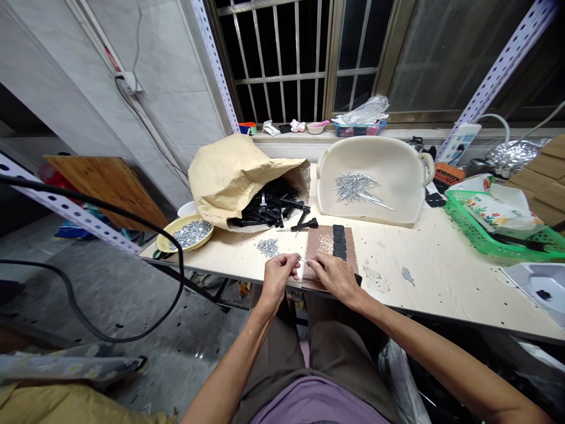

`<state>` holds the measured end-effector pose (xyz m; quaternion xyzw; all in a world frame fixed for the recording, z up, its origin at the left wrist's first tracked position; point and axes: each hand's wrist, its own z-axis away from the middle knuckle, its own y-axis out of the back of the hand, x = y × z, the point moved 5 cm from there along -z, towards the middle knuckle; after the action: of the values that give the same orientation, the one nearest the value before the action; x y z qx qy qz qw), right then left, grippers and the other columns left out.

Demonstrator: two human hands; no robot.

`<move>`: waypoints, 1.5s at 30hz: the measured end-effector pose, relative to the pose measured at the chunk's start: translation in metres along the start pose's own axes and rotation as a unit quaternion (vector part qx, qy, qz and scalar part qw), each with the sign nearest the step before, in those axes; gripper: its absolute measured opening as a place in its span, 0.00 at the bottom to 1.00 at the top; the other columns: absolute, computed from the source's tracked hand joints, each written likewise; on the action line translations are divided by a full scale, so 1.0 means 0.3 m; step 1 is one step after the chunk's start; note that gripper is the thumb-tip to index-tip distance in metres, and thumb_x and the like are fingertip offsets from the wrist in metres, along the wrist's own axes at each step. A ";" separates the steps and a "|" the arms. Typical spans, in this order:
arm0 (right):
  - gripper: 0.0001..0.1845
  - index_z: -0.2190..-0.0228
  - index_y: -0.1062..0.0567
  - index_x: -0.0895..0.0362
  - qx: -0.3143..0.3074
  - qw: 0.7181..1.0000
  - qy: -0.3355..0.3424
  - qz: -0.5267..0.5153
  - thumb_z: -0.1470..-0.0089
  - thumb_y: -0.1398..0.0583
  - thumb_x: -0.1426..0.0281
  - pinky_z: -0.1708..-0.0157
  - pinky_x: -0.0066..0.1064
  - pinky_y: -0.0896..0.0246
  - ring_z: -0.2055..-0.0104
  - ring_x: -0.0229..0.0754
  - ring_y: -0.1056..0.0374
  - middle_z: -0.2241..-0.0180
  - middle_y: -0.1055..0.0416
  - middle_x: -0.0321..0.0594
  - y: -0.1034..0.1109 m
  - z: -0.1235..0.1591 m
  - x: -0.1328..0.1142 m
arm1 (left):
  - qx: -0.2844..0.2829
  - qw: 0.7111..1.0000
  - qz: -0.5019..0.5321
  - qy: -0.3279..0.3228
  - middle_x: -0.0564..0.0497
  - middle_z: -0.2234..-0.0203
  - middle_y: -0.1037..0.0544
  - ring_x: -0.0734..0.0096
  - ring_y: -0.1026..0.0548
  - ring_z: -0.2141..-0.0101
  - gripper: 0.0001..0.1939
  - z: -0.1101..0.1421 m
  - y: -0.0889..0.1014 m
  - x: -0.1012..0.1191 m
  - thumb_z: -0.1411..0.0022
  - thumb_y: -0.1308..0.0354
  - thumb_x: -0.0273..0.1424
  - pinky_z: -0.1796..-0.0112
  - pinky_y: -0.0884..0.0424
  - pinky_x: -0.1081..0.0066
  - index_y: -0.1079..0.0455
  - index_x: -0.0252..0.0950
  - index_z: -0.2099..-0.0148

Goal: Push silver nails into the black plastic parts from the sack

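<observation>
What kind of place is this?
It looks like a little workshop, maybe in someone's home. The wooden worktable has a big paper sack of black parts and a tub of shiny metal pins.

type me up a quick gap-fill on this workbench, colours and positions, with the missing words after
The dish of small metal pieces is coloured ____.
Black parts show at the open mouth of a bag made of ____.
Seen from the seat, the white tub stands to the ____ of that bag.
The basket at the right end of the table is coloured ____.

Missing words: yellow; paper; right; green
</observation>
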<state>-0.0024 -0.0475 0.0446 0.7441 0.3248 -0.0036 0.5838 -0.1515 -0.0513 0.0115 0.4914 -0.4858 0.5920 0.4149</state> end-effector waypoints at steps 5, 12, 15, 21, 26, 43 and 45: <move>0.16 0.69 0.29 0.55 0.034 0.999 0.015 0.033 0.39 0.51 0.60 0.73 0.28 0.56 0.69 0.38 0.34 0.69 0.27 0.39 0.015 0.005 -0.011 | -0.001 1.000 -0.002 0.002 0.53 0.80 0.28 0.82 0.35 0.84 0.16 -0.004 -0.004 -0.013 0.51 0.36 0.40 0.82 0.39 0.79 0.28 0.30 0.71; 0.15 0.70 0.30 0.54 0.001 1.000 -0.010 0.003 0.39 0.51 0.60 0.75 0.27 0.58 0.73 0.36 0.36 0.73 0.28 0.34 -0.008 0.010 0.005 | -0.002 1.000 0.002 0.019 0.54 0.81 0.28 0.82 0.35 0.85 0.17 -0.002 -0.006 -0.026 0.53 0.35 0.42 0.82 0.39 0.78 0.29 0.30 0.72; 0.14 0.71 0.30 0.56 0.072 0.991 0.052 0.101 0.39 0.50 0.63 0.70 0.30 0.56 0.69 0.38 0.37 0.71 0.29 0.38 0.018 0.017 -0.021 | -0.005 0.997 0.043 0.062 0.55 0.82 0.30 0.83 0.36 0.85 0.18 -0.001 -0.015 -0.039 0.55 0.34 0.42 0.82 0.40 0.79 0.30 0.30 0.73; 0.13 0.73 0.30 0.56 0.117 0.965 0.125 0.199 0.39 0.50 0.72 0.67 0.33 0.57 0.67 0.39 0.41 0.73 0.31 0.38 0.023 0.030 -0.050 | -0.015 0.982 0.147 0.117 0.56 0.82 0.32 0.86 0.39 0.84 0.19 -0.006 -0.051 -0.051 0.60 0.30 0.39 0.83 0.42 0.81 0.31 0.29 0.75; 0.14 0.73 0.31 0.56 0.107 0.982 0.065 0.142 0.38 0.51 0.68 0.69 0.31 0.56 0.68 0.39 0.40 0.72 0.31 0.39 0.009 0.018 -0.029 | 0.016 0.984 0.146 0.097 0.56 0.83 0.33 0.86 0.39 0.84 0.20 -0.009 -0.058 -0.053 0.61 0.31 0.40 0.83 0.42 0.80 0.31 0.29 0.75; 0.14 0.72 0.30 0.56 0.089 0.982 0.070 0.152 0.39 0.50 0.66 0.69 0.31 0.57 0.68 0.39 0.39 0.72 0.30 0.39 0.008 0.020 -0.014 | 0.009 0.991 0.079 0.107 0.56 0.85 0.32 0.85 0.40 0.87 0.21 -0.016 -0.047 -0.076 0.60 0.32 0.43 0.85 0.44 0.80 0.31 0.29 0.76; 0.13 0.72 0.30 0.56 0.109 0.971 0.091 0.193 0.39 0.50 0.69 0.68 0.33 0.57 0.67 0.40 0.40 0.72 0.31 0.40 0.007 0.022 -0.022 | 0.015 0.990 0.091 0.108 0.55 0.84 0.32 0.86 0.40 0.87 0.20 -0.017 -0.050 -0.079 0.60 0.32 0.42 0.85 0.44 0.80 0.31 0.29 0.76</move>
<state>-0.0040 -0.0565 0.0469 0.8490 0.2238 0.1416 0.4573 -0.1336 -0.0438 -0.0095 0.3845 -0.4717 0.6840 0.4023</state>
